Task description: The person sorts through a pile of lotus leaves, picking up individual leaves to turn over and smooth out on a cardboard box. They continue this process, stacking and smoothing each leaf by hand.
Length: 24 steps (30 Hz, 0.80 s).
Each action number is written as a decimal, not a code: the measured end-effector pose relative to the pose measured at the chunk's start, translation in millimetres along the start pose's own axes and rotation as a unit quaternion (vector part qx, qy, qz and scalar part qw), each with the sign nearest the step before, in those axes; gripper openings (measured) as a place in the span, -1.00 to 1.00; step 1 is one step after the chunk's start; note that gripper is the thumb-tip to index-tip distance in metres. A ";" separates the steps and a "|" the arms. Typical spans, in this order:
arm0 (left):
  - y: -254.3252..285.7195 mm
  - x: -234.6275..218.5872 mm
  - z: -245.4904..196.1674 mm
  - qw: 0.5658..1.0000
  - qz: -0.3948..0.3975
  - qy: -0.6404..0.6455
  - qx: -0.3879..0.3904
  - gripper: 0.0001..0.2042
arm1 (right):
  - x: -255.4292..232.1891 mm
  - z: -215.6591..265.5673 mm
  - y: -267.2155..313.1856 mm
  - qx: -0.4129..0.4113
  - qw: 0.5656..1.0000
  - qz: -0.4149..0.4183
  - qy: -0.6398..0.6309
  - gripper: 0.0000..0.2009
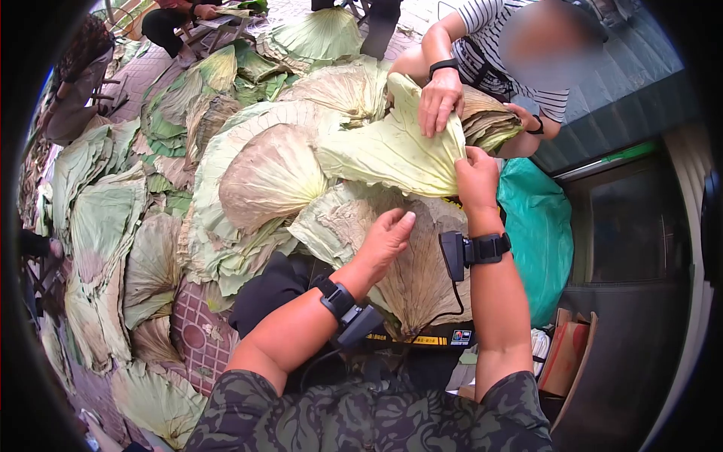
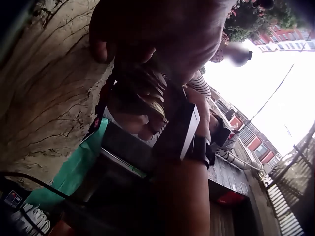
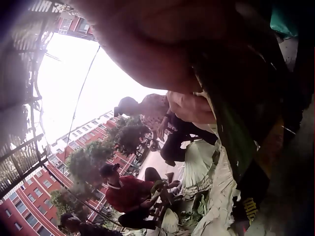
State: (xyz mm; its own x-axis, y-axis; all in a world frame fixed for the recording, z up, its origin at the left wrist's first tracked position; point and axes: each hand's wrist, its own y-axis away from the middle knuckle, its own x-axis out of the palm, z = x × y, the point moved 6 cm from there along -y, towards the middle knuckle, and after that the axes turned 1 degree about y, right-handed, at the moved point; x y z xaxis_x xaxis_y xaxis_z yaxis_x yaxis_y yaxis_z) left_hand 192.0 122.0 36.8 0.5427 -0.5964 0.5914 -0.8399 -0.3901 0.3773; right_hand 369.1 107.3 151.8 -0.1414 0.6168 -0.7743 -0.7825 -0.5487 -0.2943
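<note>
In the head view, the right hand (image 1: 478, 181) pinches the near right edge of a pale green leaf (image 1: 392, 154) that is lifted above the pile. The hand of a person opposite rests on the same leaf. My left hand (image 1: 385, 245), fingers loosely bent and holding nothing visible, is over brown dried leaves (image 1: 425, 264) across the lap. The left wrist view shows the left hand (image 2: 162, 34) dark and close beside a wrinkled brown leaf (image 2: 44, 103). In the right wrist view the right hand (image 3: 152, 44) is at a leaf edge, its fingertips hidden.
Stacks of dried leaves (image 1: 267, 177) spread over the ground to the left. Opposite, a person in a striped shirt (image 1: 482, 38) holds a folded brown bundle (image 1: 489, 120). A green bag (image 1: 535, 241) and a cardboard box (image 1: 568, 354) stand at the right; other seated people are at the back.
</note>
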 end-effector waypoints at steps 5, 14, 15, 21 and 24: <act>-1.5 -4.0 -4.1 0.957 0.014 0.290 -0.021 -0.45 | -61.1 8.2 98.9 0.041 0.962 -0.067 -0.261 -0.74; -3.8 -13.8 48.2 0.994 -0.055 0.087 -0.026 -0.75 | -62.4 -101.4 290.9 0.286 0.914 -0.122 -0.261 -0.72; -2.2 -19.3 54.9 0.995 -0.080 0.034 -0.043 -0.75 | -58.7 -108.0 295.3 0.293 0.907 -0.125 -0.276 -0.66; -5.2 -40.3 71.6 0.983 -0.136 -0.065 -0.102 -0.71 | -44.0 -131.5 305.1 0.368 0.889 -0.105 -0.252 -0.52; -2.4 -37.2 69.6 0.983 -0.120 -0.084 -0.110 -0.70 | -47.8 -130.0 309.9 0.381 0.905 -0.071 -0.177 -0.47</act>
State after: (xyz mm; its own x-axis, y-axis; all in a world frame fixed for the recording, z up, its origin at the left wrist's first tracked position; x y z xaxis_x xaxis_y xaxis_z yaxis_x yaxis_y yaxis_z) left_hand 174.3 96.2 -35.8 0.7034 -0.6207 0.3465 -0.6578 -0.3836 0.6482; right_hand 212.2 -165.6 24.8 -0.0861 0.8667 -0.4913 -0.9800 0.0150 0.1983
